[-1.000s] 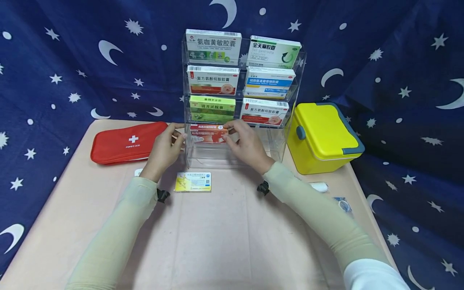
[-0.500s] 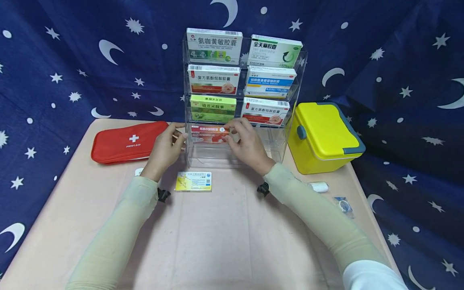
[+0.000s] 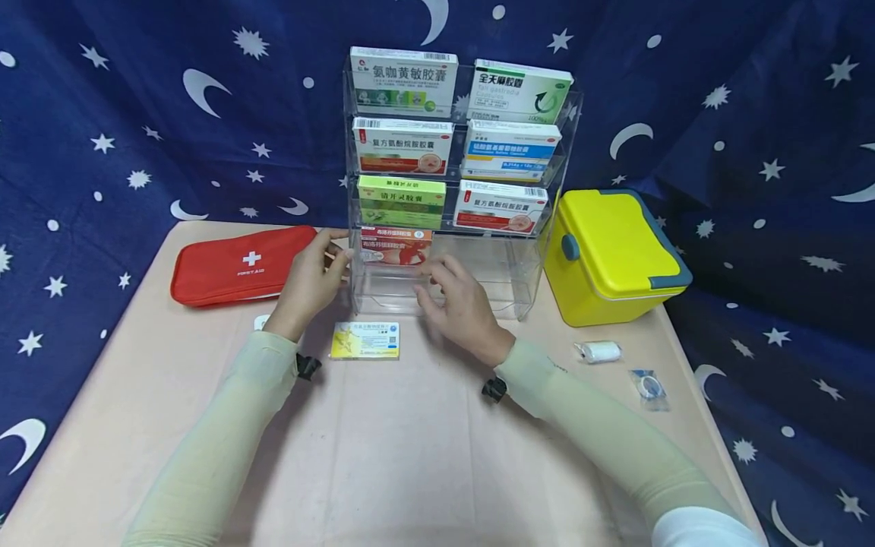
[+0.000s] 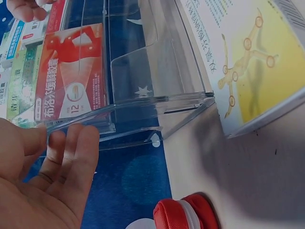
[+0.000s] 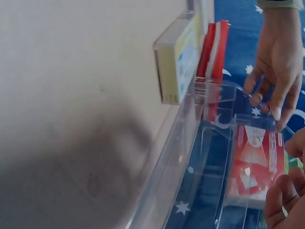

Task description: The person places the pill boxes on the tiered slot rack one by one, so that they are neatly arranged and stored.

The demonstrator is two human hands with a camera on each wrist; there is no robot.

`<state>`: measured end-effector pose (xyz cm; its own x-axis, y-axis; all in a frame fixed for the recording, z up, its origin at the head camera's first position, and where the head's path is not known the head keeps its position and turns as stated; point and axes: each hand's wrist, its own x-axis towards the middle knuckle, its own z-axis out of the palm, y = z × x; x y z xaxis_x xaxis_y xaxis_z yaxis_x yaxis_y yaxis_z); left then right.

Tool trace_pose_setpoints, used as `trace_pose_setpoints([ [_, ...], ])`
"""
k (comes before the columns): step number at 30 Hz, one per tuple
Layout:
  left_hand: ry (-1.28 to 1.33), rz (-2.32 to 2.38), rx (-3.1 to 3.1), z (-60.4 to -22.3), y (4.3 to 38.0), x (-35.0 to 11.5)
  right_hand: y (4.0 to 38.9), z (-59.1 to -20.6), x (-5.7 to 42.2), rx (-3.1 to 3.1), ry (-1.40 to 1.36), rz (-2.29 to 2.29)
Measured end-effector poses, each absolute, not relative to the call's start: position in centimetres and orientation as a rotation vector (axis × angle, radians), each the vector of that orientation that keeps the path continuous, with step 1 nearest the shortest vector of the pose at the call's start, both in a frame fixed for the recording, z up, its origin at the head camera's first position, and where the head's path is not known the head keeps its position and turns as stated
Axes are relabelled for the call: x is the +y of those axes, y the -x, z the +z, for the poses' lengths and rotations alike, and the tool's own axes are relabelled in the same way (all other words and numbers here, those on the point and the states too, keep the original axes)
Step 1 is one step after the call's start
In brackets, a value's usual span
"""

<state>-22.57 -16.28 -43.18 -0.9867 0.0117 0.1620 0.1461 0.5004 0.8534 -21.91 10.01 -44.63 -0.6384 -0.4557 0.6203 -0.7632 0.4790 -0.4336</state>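
Note:
A clear acrylic display rack (image 3: 472, 281) stands at the back of the table, with medicine boxes on its tiers. A red medicine box (image 3: 393, 247) leans in the lowest tier on the left; in the left wrist view the red box (image 4: 71, 71) shows behind the clear plastic. My left hand (image 3: 311, 281) pinches the rack's left side edge between thumb and fingers, as the left hand (image 4: 57, 171) shows up close. My right hand (image 3: 458, 308), fingers loosely bent and holding nothing, hovers just in front of the red box's lower right corner.
A yellow-and-white medicine box (image 3: 365, 340) lies before the rack. To the left is a red first aid pouch (image 3: 239, 266); a yellow lidded box (image 3: 608, 258) stands right. A white roll (image 3: 600, 352) and a small clear packet (image 3: 649, 389) lie near the right edge.
My right hand has let go of the red medicine box and drawn down toward me. The box now sits slightly higher in view and uncovered. My left hand has stayed at the rack's side.

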Motion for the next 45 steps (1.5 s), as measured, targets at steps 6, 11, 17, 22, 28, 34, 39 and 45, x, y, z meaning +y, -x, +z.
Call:
trace_pose_setpoints([
  [6,0.136,-1.497,-2.601,-43.3,22.5,-16.3,21.5,-45.0,9.7,-2.426,-1.048,1.024],
  [11,0.152,-1.497,-2.588,-43.3,22.6,-16.2,20.0,-46.5,9.0,-2.662,-1.105,0.936],
  [17,0.178,-1.462,-2.584,-43.4,22.6,-16.1,18.6,-48.4,7.9,-2.838,-1.125,0.746],
  [22,0.174,-1.461,-2.59,-43.4,22.6,-16.2,18.4,-49.2,7.3,-2.875,-1.094,0.67],
  [28,0.153,-1.477,-2.598,-43.3,22.5,-16.1,18.5,-49.6,7.2,-2.916,-1.111,0.662],
  [34,0.153,-1.482,-2.592,-43.3,22.6,-15.9,18.1,-49.6,8.0,-2.932,-1.141,0.601],
  [39,0.164,-1.504,-2.579,-43.3,22.6,-15.9,17.4,-49.1,10.2,-2.963,-1.137,0.608],
  [45,0.152,-1.487,-2.598,-43.2,22.6,-16.1,17.5,-49.5,12.5,-2.966,-0.957,0.909],
])
